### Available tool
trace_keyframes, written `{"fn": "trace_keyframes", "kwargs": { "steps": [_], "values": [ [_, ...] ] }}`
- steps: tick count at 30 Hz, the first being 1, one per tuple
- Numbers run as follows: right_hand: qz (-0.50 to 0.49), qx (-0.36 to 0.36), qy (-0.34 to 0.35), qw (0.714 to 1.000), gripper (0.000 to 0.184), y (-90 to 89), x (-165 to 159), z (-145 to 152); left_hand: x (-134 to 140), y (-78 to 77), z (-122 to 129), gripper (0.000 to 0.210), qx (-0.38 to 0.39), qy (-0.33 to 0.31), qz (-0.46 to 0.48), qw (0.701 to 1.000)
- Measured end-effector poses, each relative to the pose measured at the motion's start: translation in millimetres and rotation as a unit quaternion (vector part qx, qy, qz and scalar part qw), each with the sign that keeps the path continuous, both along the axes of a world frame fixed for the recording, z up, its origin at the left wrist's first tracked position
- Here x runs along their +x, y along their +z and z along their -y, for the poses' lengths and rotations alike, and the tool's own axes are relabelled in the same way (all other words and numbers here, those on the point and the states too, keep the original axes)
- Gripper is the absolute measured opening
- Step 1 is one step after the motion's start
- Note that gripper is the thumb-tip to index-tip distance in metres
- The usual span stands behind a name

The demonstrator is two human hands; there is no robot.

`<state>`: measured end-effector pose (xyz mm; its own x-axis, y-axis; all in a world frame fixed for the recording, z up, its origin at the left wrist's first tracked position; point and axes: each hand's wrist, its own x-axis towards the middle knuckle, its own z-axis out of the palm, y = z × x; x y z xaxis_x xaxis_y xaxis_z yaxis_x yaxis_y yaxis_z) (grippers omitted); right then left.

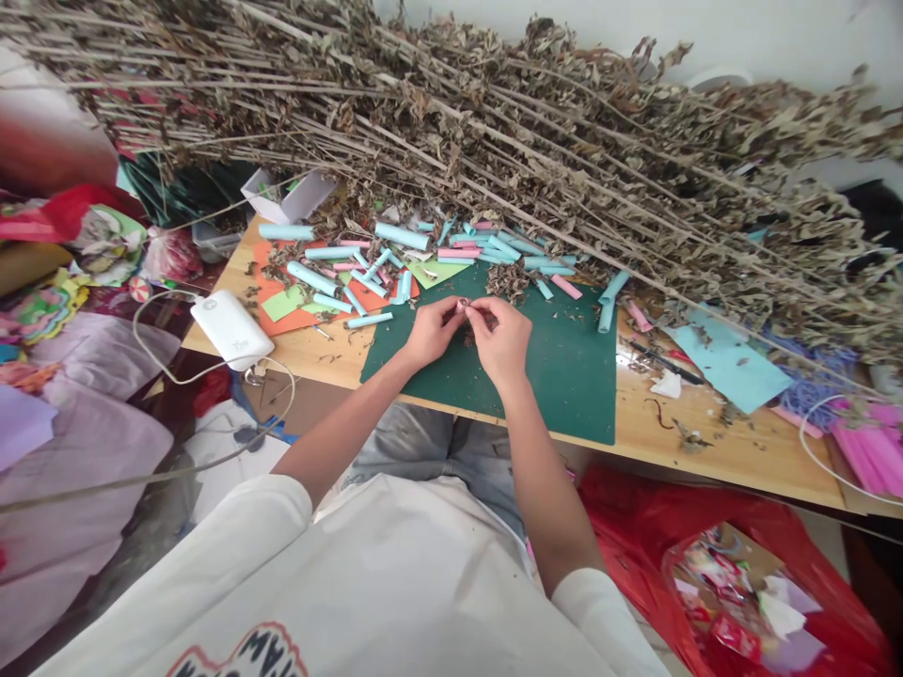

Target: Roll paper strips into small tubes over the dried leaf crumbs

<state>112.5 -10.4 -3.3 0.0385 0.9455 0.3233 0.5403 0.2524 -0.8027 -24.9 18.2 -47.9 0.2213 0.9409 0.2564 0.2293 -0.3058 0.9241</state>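
Observation:
Over the dark green cutting mat [564, 376], my left hand [432, 331] and my right hand [502, 337] meet with fingertips pinched together. Between them is a small pink paper tube [463, 304], mostly hidden by the fingers, with dark bits at its end. Just beyond my hands lie several rolled blue paper tubes [402, 235] and a few pink ones, such as the pink roll [566, 287]. A small heap of crumbled dried leaves [509, 280] rests at the mat's far edge.
Bundles of dried leafy stalks [451, 141] span the table's back. A white power bank [229, 327] with a cable sits at left. On the right are a black pen [664, 363] and blue paper sheet [730, 357]. A red bag [635, 527] hangs below.

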Motion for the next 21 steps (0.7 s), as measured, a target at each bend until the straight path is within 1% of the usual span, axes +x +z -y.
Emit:
{"fn": "trace_keyframes", "kwargs": {
  "steps": [4, 8, 12, 14, 17, 19, 21],
  "values": [
    [0.01, 0.023, 0.021, 0.999, 0.019, 5.5, -2.5, -5.2, -0.1, 0.3, 0.4, 0.025, 0.006, 0.009, -0.012, 1.0],
    [0.065, 0.039, 0.031, 0.997, 0.019, 7.8, -1.8, -4.1, 0.0, 1.5, 0.8, 0.022, 0.012, 0.008, -0.016, 1.0],
    [0.088, 0.066, 0.003, 0.994, 0.022, 6.9, -2.2, 4.8, -0.1, 1.4, 0.8, 0.019, 0.014, 0.003, -0.005, 1.0],
    [0.111, 0.063, -0.007, 0.992, 0.022, 7.7, -4.5, 7.3, -0.4, 1.0, 0.6, 0.017, 0.013, 0.004, -0.006, 1.0],
    [0.15, 0.037, 0.017, 0.988, 0.019, 11.5, -5.9, 6.6, -0.7, 1.0, 0.4, 0.016, 0.015, 0.01, -0.005, 1.0],
    [0.144, 0.028, 0.024, 0.989, 0.019, 15.5, -0.3, 6.1, -0.2, 1.7, 0.6, 0.016, 0.008, 0.008, 0.002, 1.0],
    [0.122, 0.031, -0.003, 0.992, 0.021, 19.6, 12.1, 9.0, 0.9, 2.8, 1.1, 0.018, -0.011, 0.002, 0.02, 1.0]
  ]
}}
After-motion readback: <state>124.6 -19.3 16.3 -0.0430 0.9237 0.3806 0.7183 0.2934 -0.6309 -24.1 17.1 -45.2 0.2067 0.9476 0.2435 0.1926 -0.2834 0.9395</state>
